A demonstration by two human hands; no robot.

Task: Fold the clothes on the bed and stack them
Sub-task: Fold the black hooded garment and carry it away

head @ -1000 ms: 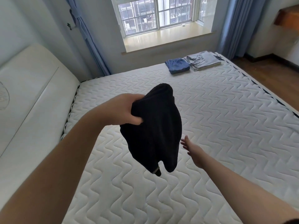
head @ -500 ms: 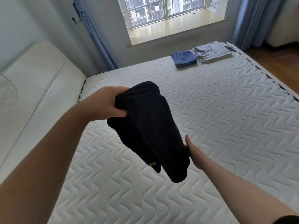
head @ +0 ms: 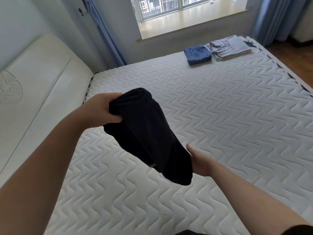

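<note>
A black garment (head: 149, 136), bunched and folded over, hangs in the air above the white quilted mattress (head: 220, 116). My left hand (head: 101, 111) grips its upper end, fingers curled round the cloth. My right hand (head: 199, 161) is at the garment's lower end, thumb up along the cloth's edge. The fingers are hidden behind the fabric, so I cannot tell whether they hold it. At the mattress's far corner lie folded blue shorts (head: 198, 54) and, beside them, a folded pale grey garment (head: 228, 47).
A cream padded headboard (head: 33, 92) runs along the left. A window sill (head: 186, 21) and blue curtains (head: 105, 33) stand behind the bed. Wooden floor (head: 294, 61) shows past the bed's right edge.
My right hand has moved from open in the air to the black garment's lower end. My left hand keeps its grip, and the garment now slants down to the right.
</note>
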